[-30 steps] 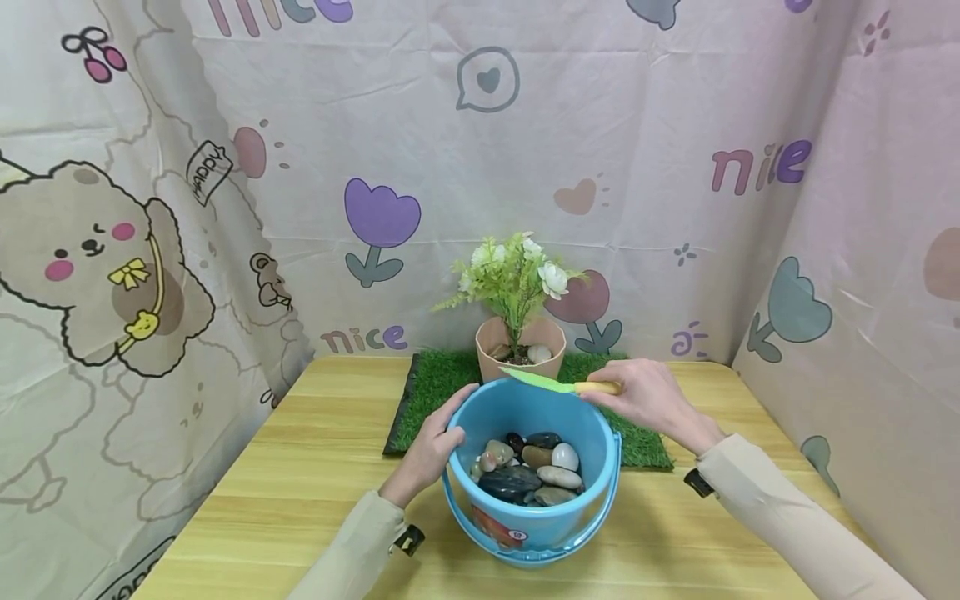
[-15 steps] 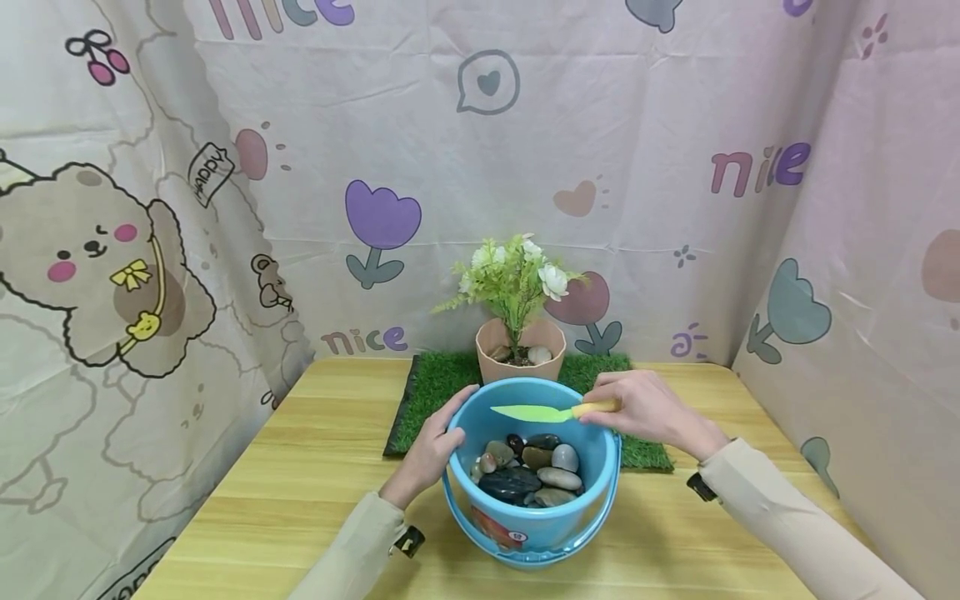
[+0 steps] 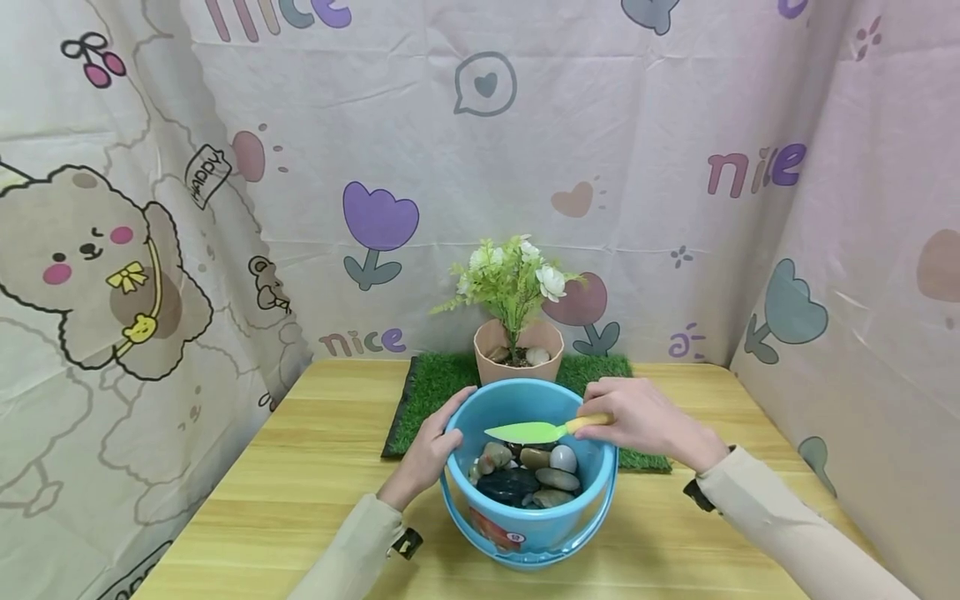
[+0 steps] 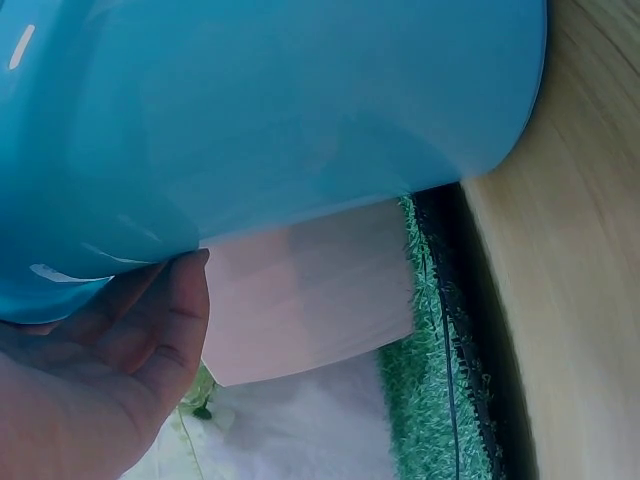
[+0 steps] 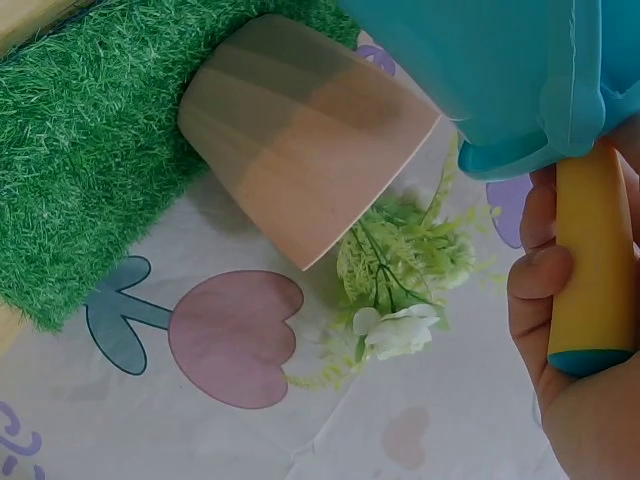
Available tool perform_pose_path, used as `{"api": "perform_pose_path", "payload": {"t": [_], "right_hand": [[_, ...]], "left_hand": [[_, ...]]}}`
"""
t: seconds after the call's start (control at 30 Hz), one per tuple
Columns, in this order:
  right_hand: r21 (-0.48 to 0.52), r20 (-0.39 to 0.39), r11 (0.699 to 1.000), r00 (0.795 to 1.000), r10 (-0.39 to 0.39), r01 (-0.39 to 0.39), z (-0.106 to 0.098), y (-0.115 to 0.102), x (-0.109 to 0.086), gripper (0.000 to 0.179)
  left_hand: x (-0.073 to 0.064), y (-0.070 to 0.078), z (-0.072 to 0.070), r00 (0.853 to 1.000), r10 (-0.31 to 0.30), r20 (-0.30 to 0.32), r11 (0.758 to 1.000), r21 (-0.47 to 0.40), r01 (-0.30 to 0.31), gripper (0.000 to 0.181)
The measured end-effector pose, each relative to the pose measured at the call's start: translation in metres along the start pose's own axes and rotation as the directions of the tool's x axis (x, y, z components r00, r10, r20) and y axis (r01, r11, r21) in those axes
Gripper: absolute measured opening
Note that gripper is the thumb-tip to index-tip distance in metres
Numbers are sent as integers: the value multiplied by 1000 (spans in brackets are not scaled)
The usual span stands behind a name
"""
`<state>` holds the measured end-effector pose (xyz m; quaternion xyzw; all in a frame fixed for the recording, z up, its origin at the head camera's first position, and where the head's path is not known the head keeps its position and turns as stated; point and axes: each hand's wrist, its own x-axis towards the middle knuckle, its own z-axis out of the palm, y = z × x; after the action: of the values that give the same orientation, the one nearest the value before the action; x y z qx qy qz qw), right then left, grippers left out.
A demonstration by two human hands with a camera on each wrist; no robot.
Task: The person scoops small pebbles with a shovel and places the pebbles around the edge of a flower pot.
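Observation:
A light blue bucket [image 3: 551, 527] stands on the table with several smooth stones [image 3: 557, 479] in it, dark, brown, grey and white. My left hand [image 3: 427, 454] grips its rim at the left, thumb over the edge and fingers along the outside wall. In the left wrist view those fingers [image 4: 175, 320] lie against the blue wall. With my right hand [image 3: 645, 421] I hold a small trowel by its yellow handle [image 5: 593, 260], at the bucket's right rim. The trowel's green blade [image 3: 528, 432] points left inside the bucket opening, overlapping the rear stones in the head view.
Behind the bucket, a pink pot [image 3: 519, 367] with a white-flowered plant [image 3: 510, 287] stands on a green turf mat [image 3: 442, 375]. The bucket's blue carrying handle [image 3: 592, 529] hangs down in front. A patterned cloth [image 3: 480, 167] encloses the wooden table [image 3: 315, 467] at the back and sides.
The trowel has come down from over the bucket's far rim into the opening, its blade now lower and nearer the stones. My left hand has stayed on the rim.

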<state>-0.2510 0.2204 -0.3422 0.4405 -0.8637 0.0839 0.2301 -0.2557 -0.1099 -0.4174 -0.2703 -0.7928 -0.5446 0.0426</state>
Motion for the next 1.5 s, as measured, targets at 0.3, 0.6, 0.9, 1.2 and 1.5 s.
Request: {"api": "perform_pose_path", "payload": {"t": [0.3, 0.6, 0.9, 1.2, 1.5], "right_hand": [[-17, 31, 998, 998, -60, 61, -1, -6, 2, 11], [78, 179, 997, 983, -31, 18, -10, -11, 7, 10], [176, 339, 983, 941, -17, -46, -18, -21, 12, 11], [111, 418, 994, 907, -45, -1, -23, -32, 22, 36], [38, 388, 999, 922, -10, -5, -12, -42, 23, 43]], "left_hand": [[0, 1, 1, 1000, -3, -11, 1000, 3, 3, 69], [-1, 1, 1, 1000, -10, -15, 1000, 0, 10, 70], [-1, 2, 2, 1000, -15, -25, 1000, -2, 15, 71], [0, 2, 3, 1000, -5, -26, 1000, -3, 5, 70], [-1, 0, 3, 1000, -8, -28, 1000, -1, 8, 71]]}}
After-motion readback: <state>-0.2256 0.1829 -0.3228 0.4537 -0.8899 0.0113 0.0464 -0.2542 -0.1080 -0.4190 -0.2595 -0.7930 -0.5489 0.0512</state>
